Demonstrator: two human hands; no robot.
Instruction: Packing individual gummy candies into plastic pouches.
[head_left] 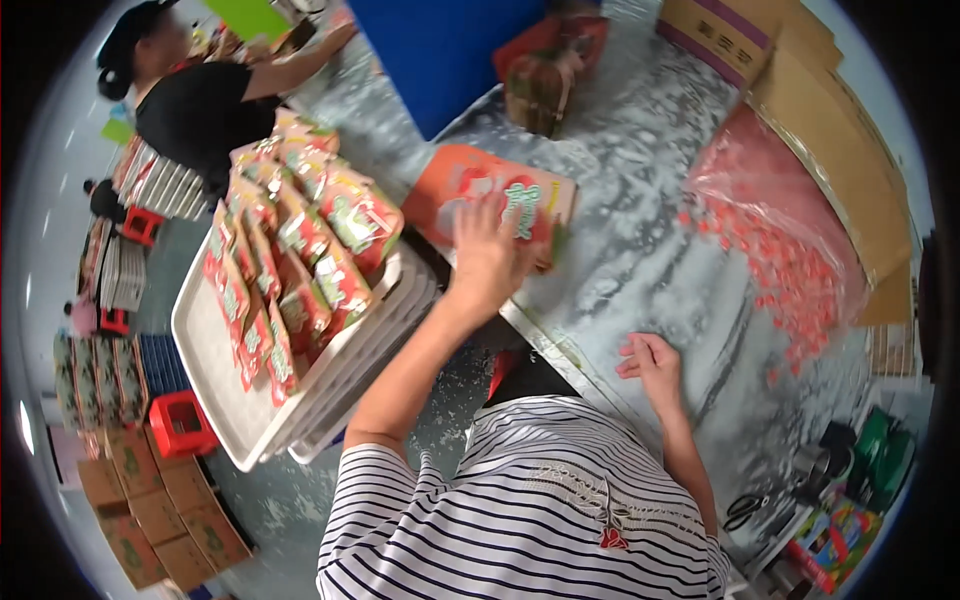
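Observation:
My left hand point(487, 255) lies over a flat orange-and-tan printed packet point(450, 175) at the table's near left edge. Its fingers are stretched out on the packet's face, a little blurred. Whether one packet or a thin stack lies there I cannot tell. My right hand point(655, 365) is above the grey table point(620, 265), near its front edge, with the fingers loosely bent and apart and nothing visible in them. To the left, several red-and-green filled pouches point(300, 225) stand in overlapping rows in a white tray point(215, 400) on top of other trays.
Small red wrapped pieces point(790, 285) spill from a clear plastic bag point(745, 170) beside cardboard point(850, 130) at right. A blue panel point(430, 50) and a dark wrapped bundle point(540, 90) are at the back. Scissors point(743, 512) lie lower right. Another person point(200, 110) works far left.

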